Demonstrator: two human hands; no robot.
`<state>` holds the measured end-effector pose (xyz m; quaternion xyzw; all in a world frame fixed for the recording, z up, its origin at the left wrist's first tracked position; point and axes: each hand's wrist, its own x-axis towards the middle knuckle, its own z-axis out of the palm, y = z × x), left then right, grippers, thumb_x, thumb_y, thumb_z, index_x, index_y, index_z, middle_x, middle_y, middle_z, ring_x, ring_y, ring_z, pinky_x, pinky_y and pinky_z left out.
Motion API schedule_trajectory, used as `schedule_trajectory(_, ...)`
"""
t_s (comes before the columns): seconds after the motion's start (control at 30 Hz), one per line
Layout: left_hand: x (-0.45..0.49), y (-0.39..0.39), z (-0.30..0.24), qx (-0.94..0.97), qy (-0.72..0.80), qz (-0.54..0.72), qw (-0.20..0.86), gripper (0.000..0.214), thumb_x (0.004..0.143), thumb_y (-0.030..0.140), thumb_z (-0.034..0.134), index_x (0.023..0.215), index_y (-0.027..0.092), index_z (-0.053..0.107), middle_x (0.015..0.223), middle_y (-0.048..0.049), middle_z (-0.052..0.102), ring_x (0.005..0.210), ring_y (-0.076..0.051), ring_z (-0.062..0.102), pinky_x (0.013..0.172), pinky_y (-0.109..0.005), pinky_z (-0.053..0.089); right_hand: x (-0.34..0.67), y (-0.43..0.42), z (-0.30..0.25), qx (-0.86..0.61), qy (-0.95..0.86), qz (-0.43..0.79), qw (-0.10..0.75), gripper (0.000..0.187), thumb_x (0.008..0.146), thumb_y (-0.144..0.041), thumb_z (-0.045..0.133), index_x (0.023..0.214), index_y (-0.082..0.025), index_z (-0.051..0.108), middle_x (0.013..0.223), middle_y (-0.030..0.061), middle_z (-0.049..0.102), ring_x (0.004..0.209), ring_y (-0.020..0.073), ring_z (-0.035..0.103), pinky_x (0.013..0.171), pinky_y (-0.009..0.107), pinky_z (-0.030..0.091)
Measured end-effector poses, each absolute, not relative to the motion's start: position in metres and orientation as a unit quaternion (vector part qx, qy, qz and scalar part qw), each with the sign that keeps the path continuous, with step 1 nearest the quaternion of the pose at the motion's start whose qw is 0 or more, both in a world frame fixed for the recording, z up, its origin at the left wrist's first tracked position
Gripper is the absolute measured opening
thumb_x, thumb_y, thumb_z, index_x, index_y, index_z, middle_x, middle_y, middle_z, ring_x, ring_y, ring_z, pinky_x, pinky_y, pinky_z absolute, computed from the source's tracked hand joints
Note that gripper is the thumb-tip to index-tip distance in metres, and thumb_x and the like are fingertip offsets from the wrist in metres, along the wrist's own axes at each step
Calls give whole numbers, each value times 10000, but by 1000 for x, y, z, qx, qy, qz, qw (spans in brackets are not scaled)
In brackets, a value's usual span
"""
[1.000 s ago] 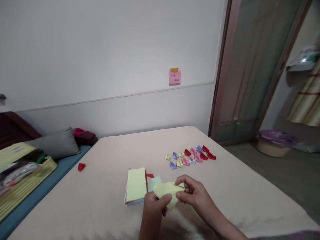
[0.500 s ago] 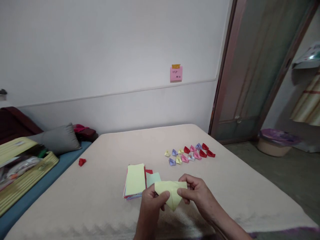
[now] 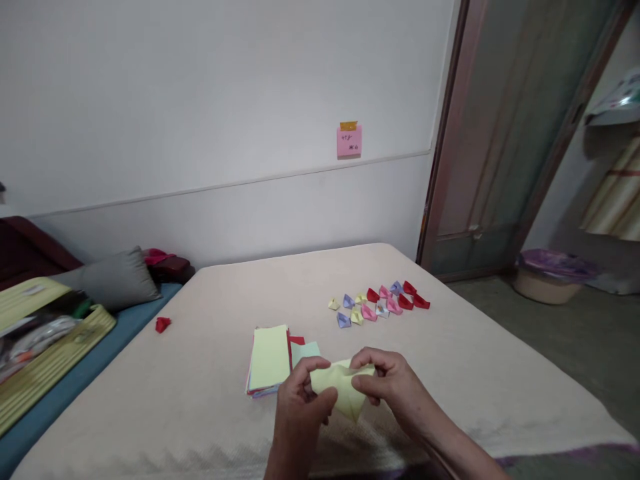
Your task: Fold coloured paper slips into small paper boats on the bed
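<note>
A pale yellow sheet of folded paper [image 3: 345,389] is held above the near part of the table, its top edge bent and its lower end coming to a point. My left hand [image 3: 305,400] grips its left side, thumb in front and forefinger over the top edge. On the right side, my right hand [image 3: 383,380] pinches the paper between thumb and fingers. A stack of coloured paper [image 3: 270,357] lies just left of my hands, yellow on top, with a mint green sheet [image 3: 306,350] sticking out beside it.
Several small folded paper boats [image 3: 369,312] stand in rows at the right. A red folded paper piece [image 3: 163,324] lies far left. Beyond the cloth-covered table [image 3: 215,413] are a grey cushion [image 3: 117,277], an open yellow box [image 3: 55,340], and a basin [image 3: 547,283] on the floor.
My left forefinger has come up over the paper's top edge. The yellow paper, flat before, now bows and its top edge has parted slightly. The view has shifted a little.
</note>
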<state>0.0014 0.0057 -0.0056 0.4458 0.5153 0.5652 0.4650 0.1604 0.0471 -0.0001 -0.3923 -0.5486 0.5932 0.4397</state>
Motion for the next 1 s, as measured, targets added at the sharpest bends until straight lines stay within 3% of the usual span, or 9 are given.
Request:
schedule_trajectory(0.1, 1, 4, -5, 464, 508, 569, 451, 252, 618, 156, 638, 867, 175, 604, 495, 70, 490, 379, -55, 393, 368, -158, 326, 162, 47, 1, -361, -577, 584, 442, 41, 636, -154, 636, 667, -139, 658, 564, -43, 501, 443, 69, 427, 442, 198, 330)
schedule_trajectory(0.2, -1, 4, -4, 493, 480, 588, 426, 184, 610, 135, 636, 788, 180, 618, 705, 19, 570, 423, -43, 416, 366, -153, 327, 164, 47, 4, -335, -596, 579, 445, 44, 646, -162, 638, 651, -141, 677, 667, -22, 520, 470, 70, 444, 457, 210, 356)
schedule_trajectory(0.3, -3, 6, -4, 516, 463, 591, 412, 114, 620, 146, 640, 729, 172, 619, 854, -14, 572, 476, -52, 446, 371, -161, 350, 165, 47, 5, -347, -593, 581, 436, 54, 645, -183, 642, 647, -139, 674, 613, -24, 522, 457, 77, 450, 456, 212, 349)
schedule_trajectory(0.5, -4, 10, -8, 459, 508, 541, 489, 171, 649, 276, 679, 741, 147, 616, 444, 56, 476, 399, -80, 433, 396, -180, 365, 166, 47, 6, -392, -563, 592, 423, 92, 616, -203, 651, 683, -140, 652, 462, -49, 501, 417, 85, 437, 434, 200, 319)
schedule_trajectory(0.67, 0, 12, -14, 412, 508, 568, 499, 247, 555, 326, 735, 669, 138, 622, 435, 47, 490, 373, -73, 406, 366, -179, 328, 162, 44, 3, -400, -552, 599, 419, 99, 604, -220, 659, 669, -149, 636, 435, -58, 482, 402, 86, 429, 417, 198, 303)
schedule_trajectory(1.0, 12, 9, -15, 373, 532, 595, 473, 146, 551, 249, 684, 608, 156, 587, 398, 68, 444, 372, -67, 366, 356, -165, 300, 157, 41, 3, -409, -560, 589, 416, 97, 613, -222, 656, 672, -147, 638, 426, -66, 461, 400, 81, 415, 421, 193, 308)
